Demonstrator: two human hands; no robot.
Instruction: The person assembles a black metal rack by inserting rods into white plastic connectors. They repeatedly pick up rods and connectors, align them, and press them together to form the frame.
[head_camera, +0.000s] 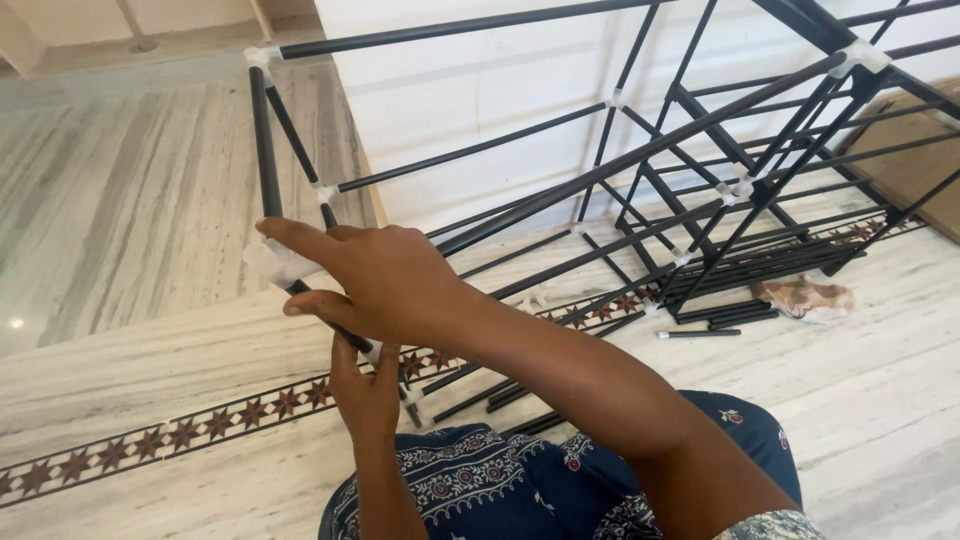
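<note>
A frame of thin black rods (620, 165) joined by white plastic corner connectors stands on the floor in front of me. My right hand (380, 275) reaches across and pinches a white connector (275, 262) at the near left corner, fingers wrapped over a black rod. My left hand (365, 395) sits lower and grips a short black rod near another white connector (374, 352). Below both arms lies my lap in blue patterned cloth (500, 480).
Loose black rods (715, 318) lie on the pale marble floor to the right, beside a crumpled brownish wrapper (805, 297). A star-patterned inlay strip (180, 435) crosses the floor. A white wall (480, 90) stands behind the frame, with a brown cardboard piece (915, 160) at far right.
</note>
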